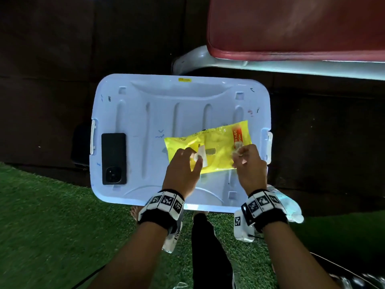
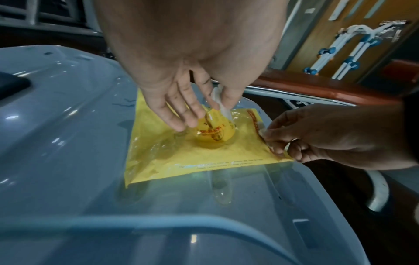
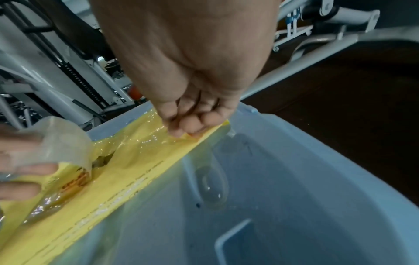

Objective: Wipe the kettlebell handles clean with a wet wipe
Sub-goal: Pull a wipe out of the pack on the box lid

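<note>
A yellow wet wipe pack (image 1: pixel 220 151) lies flat on a pale blue bin lid (image 1: pixel 145 113). My left hand (image 1: pixel 195 158) pinches the pack's clear seal flap (image 1: pixel 201 155) between thumb and forefinger, and the flap is peeled up off the opening. In the left wrist view the flap (image 2: pixel 221 102) stands up under the left hand (image 2: pixel 197 107), whose other fingers reach down to the pack (image 2: pixel 192 157). My right hand (image 1: pixel 241 152) grips the pack's right end with curled fingers (image 3: pixel 192 123). No kettlebell is in view.
A black phone (image 1: pixel 114 158) lies on the lid's left side. A red padded bench (image 1: pixel 291 28) on a white frame stands behind the bin. A clear water bottle (image 1: pixel 291 207) lies by my right wrist. Green turf (image 1: pixel 52 226) covers the near floor.
</note>
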`<state>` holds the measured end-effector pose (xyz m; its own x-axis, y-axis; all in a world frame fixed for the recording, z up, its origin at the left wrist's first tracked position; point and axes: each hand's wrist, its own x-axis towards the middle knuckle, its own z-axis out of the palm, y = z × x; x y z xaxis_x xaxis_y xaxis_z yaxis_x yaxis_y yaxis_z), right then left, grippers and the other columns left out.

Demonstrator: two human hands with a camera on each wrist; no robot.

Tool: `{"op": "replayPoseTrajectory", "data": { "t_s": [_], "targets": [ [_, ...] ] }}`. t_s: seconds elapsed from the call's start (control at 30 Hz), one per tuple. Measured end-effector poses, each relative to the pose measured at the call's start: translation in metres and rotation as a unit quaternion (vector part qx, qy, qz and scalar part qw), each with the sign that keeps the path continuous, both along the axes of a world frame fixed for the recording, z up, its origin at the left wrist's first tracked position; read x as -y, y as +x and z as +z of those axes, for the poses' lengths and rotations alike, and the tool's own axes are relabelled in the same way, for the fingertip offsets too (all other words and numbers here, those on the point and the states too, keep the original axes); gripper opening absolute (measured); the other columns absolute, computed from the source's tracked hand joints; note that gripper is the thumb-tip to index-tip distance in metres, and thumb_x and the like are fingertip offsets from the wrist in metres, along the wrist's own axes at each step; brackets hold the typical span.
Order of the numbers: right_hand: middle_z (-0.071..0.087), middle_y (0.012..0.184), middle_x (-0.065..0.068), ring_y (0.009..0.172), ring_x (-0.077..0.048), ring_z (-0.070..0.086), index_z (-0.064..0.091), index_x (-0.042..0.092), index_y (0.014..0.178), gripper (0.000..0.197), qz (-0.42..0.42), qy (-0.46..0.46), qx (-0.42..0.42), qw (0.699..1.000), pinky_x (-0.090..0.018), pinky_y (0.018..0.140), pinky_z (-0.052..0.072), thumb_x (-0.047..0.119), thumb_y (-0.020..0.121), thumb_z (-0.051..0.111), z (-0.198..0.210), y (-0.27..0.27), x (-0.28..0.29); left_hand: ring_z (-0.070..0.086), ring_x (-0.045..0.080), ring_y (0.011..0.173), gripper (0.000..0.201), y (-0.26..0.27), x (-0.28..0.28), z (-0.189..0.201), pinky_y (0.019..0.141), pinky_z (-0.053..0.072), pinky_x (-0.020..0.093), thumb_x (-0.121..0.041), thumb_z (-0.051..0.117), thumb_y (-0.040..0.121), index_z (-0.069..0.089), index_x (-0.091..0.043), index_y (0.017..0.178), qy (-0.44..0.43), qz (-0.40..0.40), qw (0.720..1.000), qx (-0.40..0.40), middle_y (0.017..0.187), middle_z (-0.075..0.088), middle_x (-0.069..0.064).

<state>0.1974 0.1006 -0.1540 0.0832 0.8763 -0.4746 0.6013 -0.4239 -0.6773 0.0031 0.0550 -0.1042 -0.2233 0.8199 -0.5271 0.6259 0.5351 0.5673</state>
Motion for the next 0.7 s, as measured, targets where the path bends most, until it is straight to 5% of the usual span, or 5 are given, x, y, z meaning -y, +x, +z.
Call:
{"op": "replayPoseTrajectory", "data": {
  "t_s": [0.2,0.4,0.53,0.6,0.7],
  "targets": [
    [0.059,0.111,-0.015,0.101,-0.033,0.053,0.075,0.010,0.083,0.006,0.036,0.131,0.140,0.981,-0.034,0.087,0.042,0.015,0.083,0.078,-0.001,-0.005,-0.002,0.037,0.024,0.143,0.055,0.025,-0.022,-0.010,0.115,0.035,0.037,-0.035,0.057,0.101,0.040,-0.029,0.153,-0.053,-0.187,0.981,0.023,0.158,0.032,0.005],
    [0.068,0.097,-0.016,0.095,-0.038,0.060,0.066,0.010,0.115,0.029,0.077,0.089,0.145,0.982,-0.049,0.080,0.049,-0.002,0.090,0.060,-0.003,0.000,-0.016,0.019,0.028,0.151,0.072,0.036,-0.037,-0.027,0.112,0.043,0.046,-0.042,0.056,0.098,0.019,-0.038,0.160,-0.133,-0.304,0.938,-0.101,0.165,0.009,0.008],
    [0.072,0.098,-0.014,0.095,-0.037,0.065,0.078,0.009,0.093,0.036,0.017,0.082,0.068,0.994,-0.050,0.080,0.053,-0.015,0.077,0.057,0.002,0.001,-0.017,0.011,0.028,0.153,0.082,0.036,-0.040,-0.025,0.113,0.042,0.044,-0.049,0.060,0.095,0.012,-0.039,0.161,-0.170,-0.324,0.926,-0.094,0.166,-0.002,0.008],
    [0.074,0.094,-0.014,0.088,-0.034,0.069,0.079,0.005,0.084,0.035,-0.061,0.100,0.019,0.993,-0.044,0.077,0.057,-0.020,0.072,0.057,0.007,0.000,-0.016,0.011,0.028,0.155,0.081,0.039,-0.044,-0.020,0.116,0.039,0.044,-0.048,0.059,0.096,0.014,-0.037,0.162,-0.184,-0.314,0.928,-0.077,0.167,-0.003,0.009],
    [0.077,0.090,-0.009,0.083,-0.023,0.072,0.080,0.007,0.085,0.031,-0.159,0.132,-0.009,0.978,-0.013,0.073,0.052,-0.016,0.073,0.063,0.016,0.008,-0.007,0.014,0.026,0.156,0.068,0.045,-0.047,-0.011,0.120,0.032,0.042,-0.046,0.052,0.100,0.023,-0.033,0.161,-0.189,-0.320,0.925,-0.077,0.169,0.006,0.012]
  ]
}}
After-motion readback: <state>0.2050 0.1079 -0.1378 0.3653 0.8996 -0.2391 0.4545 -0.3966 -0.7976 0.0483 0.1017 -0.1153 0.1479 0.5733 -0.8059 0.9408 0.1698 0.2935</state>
